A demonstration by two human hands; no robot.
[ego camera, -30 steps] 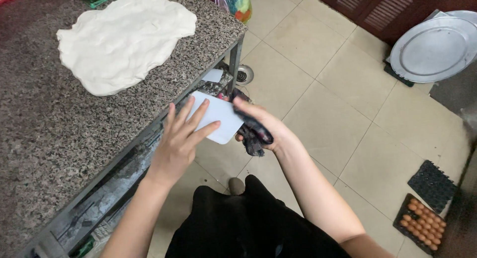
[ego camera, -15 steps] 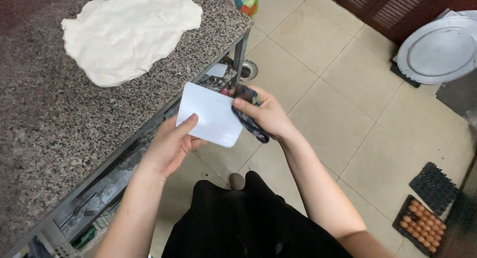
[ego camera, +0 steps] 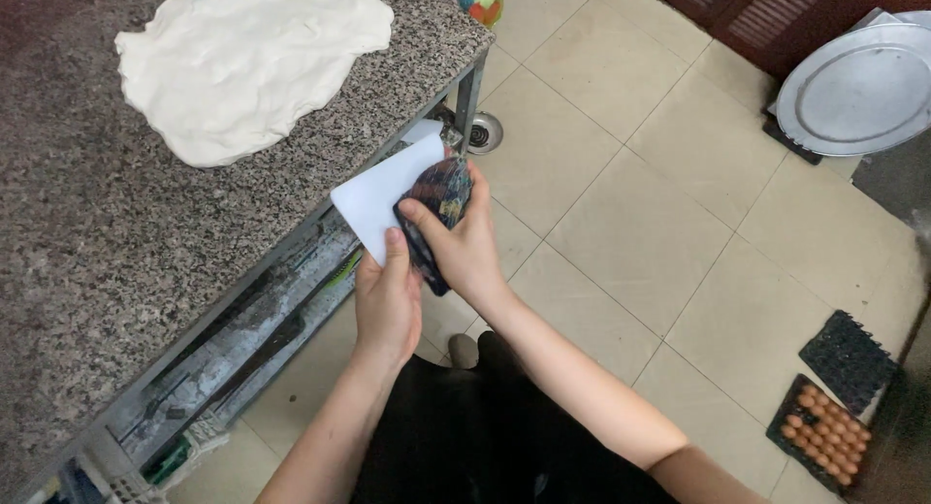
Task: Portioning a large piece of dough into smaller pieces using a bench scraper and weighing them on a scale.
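Observation:
My left hand (ego camera: 386, 295) grips the lower edge of a flat white plastic scraper (ego camera: 380, 195), held just off the front edge of the granite counter (ego camera: 145, 223). My right hand (ego camera: 464, 242) presses a dark, multicoloured cloth (ego camera: 438, 199) against the scraper's right side. A wide, flattened sheet of white dough (ego camera: 242, 58) lies on the counter at the upper left, apart from both hands.
A lower shelf (ego camera: 242, 339) under the counter holds clutter. On the tiled floor lie a round metal tray (ego camera: 858, 92) at the upper right, a floor drain (ego camera: 482, 132), a tray of brown eggs (ego camera: 819, 434) and a black egg tray (ego camera: 849, 354).
Both hands have risen with the scraper toward the counter edge. The left hand went from spread open to gripping the scraper's bottom, and the cloth moved onto its face.

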